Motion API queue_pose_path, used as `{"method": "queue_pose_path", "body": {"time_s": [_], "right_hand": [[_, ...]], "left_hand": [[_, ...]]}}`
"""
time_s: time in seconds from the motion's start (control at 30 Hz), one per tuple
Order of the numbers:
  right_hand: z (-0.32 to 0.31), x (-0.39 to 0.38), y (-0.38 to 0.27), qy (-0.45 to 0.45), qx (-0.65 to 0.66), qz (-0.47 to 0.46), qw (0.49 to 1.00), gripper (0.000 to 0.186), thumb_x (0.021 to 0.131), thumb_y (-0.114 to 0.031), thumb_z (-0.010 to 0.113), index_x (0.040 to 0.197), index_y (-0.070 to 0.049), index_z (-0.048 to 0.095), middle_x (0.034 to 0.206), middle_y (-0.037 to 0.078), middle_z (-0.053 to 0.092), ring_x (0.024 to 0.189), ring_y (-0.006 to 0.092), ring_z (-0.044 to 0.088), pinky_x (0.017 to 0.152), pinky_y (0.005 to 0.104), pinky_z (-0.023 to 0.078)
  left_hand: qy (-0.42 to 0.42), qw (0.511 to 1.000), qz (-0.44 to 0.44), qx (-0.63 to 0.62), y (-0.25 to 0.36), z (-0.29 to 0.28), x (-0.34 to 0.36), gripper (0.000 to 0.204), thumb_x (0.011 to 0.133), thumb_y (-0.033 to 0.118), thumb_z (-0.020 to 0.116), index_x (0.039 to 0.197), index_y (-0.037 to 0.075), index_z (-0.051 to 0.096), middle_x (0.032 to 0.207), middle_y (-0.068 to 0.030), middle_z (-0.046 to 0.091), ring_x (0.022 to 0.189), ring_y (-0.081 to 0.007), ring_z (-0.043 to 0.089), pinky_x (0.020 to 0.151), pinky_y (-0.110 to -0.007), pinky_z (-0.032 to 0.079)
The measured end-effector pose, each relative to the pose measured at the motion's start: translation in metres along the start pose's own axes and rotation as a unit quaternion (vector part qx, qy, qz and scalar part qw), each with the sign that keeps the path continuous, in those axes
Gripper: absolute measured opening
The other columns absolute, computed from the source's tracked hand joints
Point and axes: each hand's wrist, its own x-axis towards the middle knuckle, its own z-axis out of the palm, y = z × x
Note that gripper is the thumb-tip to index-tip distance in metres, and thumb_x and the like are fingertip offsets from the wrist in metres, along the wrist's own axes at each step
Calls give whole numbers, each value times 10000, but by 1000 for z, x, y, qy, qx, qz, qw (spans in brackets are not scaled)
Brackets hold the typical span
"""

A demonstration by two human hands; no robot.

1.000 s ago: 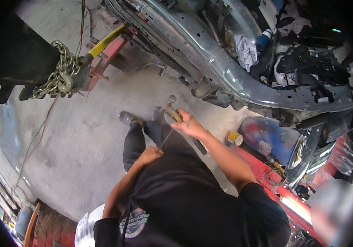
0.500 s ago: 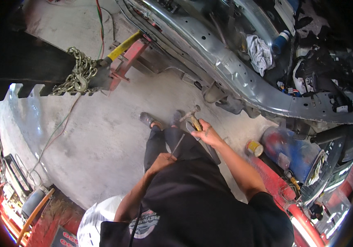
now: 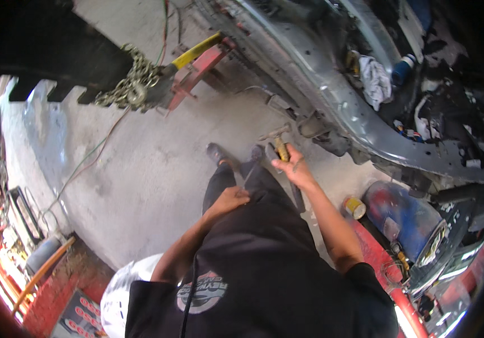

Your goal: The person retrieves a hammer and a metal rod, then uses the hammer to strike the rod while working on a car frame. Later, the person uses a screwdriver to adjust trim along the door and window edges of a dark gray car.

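My right hand (image 3: 296, 164), ahead of my right thigh, is wrapped round a hammer (image 3: 282, 150) by its yellowish handle, close to the metal head. The head points away from me, over the floor near the car body. A dark strip shows below that hand; whether it is the handle's lower end I cannot tell. At my waist, my left hand (image 3: 231, 200) is closed on a thin metal rod (image 3: 250, 177) that sticks out forward above my dark trousers. Its exact kind is unclear. The hammer and the rod are apart.
A stripped grey car body (image 3: 360, 115) crosses the upper right, with a rag (image 3: 375, 83) lying in it. At right are a blue tank (image 3: 402, 217) and a yellow can (image 3: 354, 208). A chain (image 3: 136, 84) hangs by a red stand (image 3: 188, 84); a cable (image 3: 91, 160) crosses the concrete floor.
My view has turned, so the surroundings sit farther right. Both hands appear slightly farther forward, and the hammer head has tilted. The rod looks shorter, and both tools are still held.
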Motion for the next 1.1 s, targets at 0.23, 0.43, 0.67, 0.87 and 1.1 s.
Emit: {"method": "queue_pose_path", "body": {"time_s": [0.23, 0.43, 0.67, 0.87, 1.1], "right_hand": [[28, 40, 35, -57, 65, 72, 994, 381, 839, -159, 770, 1150, -23, 597, 979, 25, 597, 910, 133, 553, 822, 290, 460], [46, 80, 67, -110, 83, 140, 980, 322, 870, -123, 730, 1148, -34, 593, 953, 22, 632, 867, 121, 601, 772, 288, 495], [92, 181, 133, -112, 81, 195, 971, 391, 855, -109, 717, 1207, -7, 581, 1002, 60, 634, 888, 164, 613, 783, 308, 506], [192, 317, 270, -106, -25, 139, 984, 387, 806, -122, 741, 1142, 8, 601, 1016, 96, 644, 907, 201, 614, 807, 358, 505], [287, 423, 421, -52, -312, 28, 948, 463, 781, -151, 767, 1179, 8, 592, 1143, 214, 669, 1064, 352, 655, 911, 420, 510]], "left_hand": [[5, 976, 85, 200, -80, 58, 52, 306, 803, 216, 676, 1002, -15, 690, 905, -256, 681, 854, -357, 678, 782, -430, 506], [-29, 994, -40, -100, -86, 43, -12, 164, 838, 99, 674, 947, -18, 709, 896, -158, 724, 810, -202, 665, 751, -346, 511], [137, 924, -162, -318, -156, 13, 34, 205, 905, 111, 656, 1066, -13, 686, 850, -49, 696, 574, -101, 571, 507, -292, 450], [357, 892, -88, -264, -268, -117, 188, 276, 874, 123, 584, 1126, 9, 576, 699, -59, 568, 438, -146, 486, 376, -312, 382], [388, 862, -53, -320, -338, -205, 293, 366, 958, 135, 571, 1299, 4, 564, 765, -75, 570, 480, -143, 505, 419, -321, 412]]}}
